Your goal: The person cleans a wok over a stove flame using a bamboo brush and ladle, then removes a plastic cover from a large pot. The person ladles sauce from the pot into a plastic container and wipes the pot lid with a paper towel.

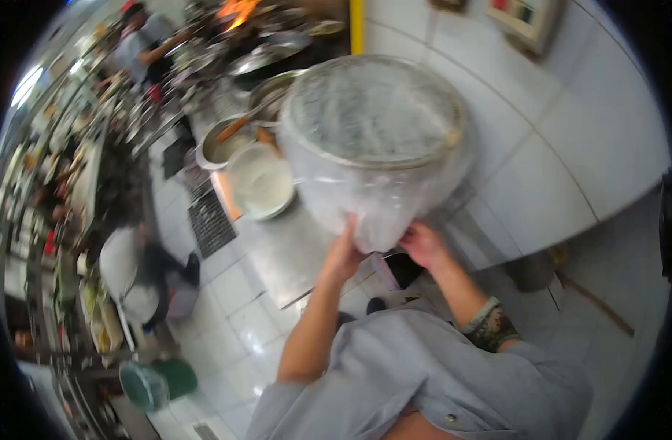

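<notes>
A large round container (376, 110) with a glass-like top stands on the steel counter by the tiled wall, with clear plastic (384, 191) wrapped around its side. My left hand (343, 253) grips the plastic at the near lower side. My right hand (424, 246) is a little to the right, its curled fingers on the same plastic. Left of the container are a white bowl (261, 180) and a pot (215, 150) with a wooden-handled utensil (237, 126) across it.
Flames (237, 11) rise at a stove at the top, near a standing person (142, 48). Another person (134, 271) bends at the left beside crowded shelves. A green bin (158, 383) stands on the tiled floor. The steel counter's edge (288, 293) is in front of me.
</notes>
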`<state>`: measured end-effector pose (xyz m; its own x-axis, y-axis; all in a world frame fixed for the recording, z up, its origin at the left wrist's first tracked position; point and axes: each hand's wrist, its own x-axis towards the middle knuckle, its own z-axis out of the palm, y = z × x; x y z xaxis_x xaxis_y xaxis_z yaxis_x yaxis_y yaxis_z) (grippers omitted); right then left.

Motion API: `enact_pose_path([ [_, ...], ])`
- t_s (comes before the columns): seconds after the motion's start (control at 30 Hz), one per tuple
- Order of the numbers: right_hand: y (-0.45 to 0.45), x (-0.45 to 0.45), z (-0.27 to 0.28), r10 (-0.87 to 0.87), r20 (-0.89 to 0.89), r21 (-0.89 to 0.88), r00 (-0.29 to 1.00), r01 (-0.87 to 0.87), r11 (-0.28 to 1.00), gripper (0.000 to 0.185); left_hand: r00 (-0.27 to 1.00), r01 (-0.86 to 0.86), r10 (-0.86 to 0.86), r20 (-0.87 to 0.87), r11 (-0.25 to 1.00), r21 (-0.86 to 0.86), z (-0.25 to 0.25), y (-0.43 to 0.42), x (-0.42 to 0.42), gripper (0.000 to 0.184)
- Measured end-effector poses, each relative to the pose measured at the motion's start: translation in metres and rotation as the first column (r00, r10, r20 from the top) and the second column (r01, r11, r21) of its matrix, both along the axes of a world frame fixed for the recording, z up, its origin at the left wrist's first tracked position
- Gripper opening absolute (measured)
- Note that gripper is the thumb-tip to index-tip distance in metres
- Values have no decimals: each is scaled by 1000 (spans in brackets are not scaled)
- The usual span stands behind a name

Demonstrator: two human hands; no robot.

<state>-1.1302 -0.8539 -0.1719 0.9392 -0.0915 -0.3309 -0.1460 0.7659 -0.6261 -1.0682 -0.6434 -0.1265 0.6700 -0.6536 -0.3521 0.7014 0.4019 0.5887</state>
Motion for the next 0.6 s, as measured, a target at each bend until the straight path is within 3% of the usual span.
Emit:
enact_pose_path([
  [0.03,-2,-2,7,44,51,98,998,-49,994,22,1000,-4,3,-11,998,-66,-19,-2,-2,66],
  [0.1,9,3,24,-24,96,68,995,18,998,27,997,78,-73,34,980,-184,-54,-19,-19,70],
  [0.17,9,-3,10,32,138,-158,990,-10,987,35,990,-66,54,-130,994,-88,-20,-36,-59,66],
  [0.2,5,-4,-3,57,126,-150,990,-38,988,35,987,-93,82,-141,993,-78,-24,-36,-55,66],
  [0.23,-2,-3,-23,106,-11,-447,994,-100,889,37,993,-85,96,-67,986,144,-28,-38,-44,60],
  [0.27,-2,-6,-28,106,-150,-695,983,-181,696,39,997,-80,82,8,932,354,-27,-38,-38,56],
  [0.3,-4,-15,-32,109,-153,-700,982,-186,690,39,996,-84,88,5,934,348,-27,-34,-37,56],
  [0.33,-3,-24,-27,175,-207,-959,963,-235,157,41,979,-203,199,41,953,227,-21,-28,-33,51],
  [0.37,-2,-30,-22,192,-284,-886,939,-180,-427,43,950,-312,307,63,944,103,-15,-25,-30,47],
  [0.4,-5,-35,-19,327,-310,-951,893,-288,-115,45,945,-327,327,14,943,59,-9,-26,-34,45],
  [0.43,-9,-34,-17,332,-311,-950,891,-288,-119,45,943,-333,333,12,941,57,-10,-31,-34,45],
  [0.5,-12,-35,-17,226,-90,-951,970,-151,269,48,894,-441,410,-180,876,-196,-13,-38,-37,45],
  [0.53,0,-32,14,191,-70,-931,979,-132,339,53,888,-452,420,-188,874,-182,-14,-33,-38,45],
  [0.57,2,-28,28,193,-79,-927,978,-143,346,53,915,-397,394,-79,917,-22,-11,-28,-33,45],
  [0.6,-1,-25,39,280,-101,-975,955,-151,163,54,941,-337,337,24,932,136,-9,-28,-32,45],
])
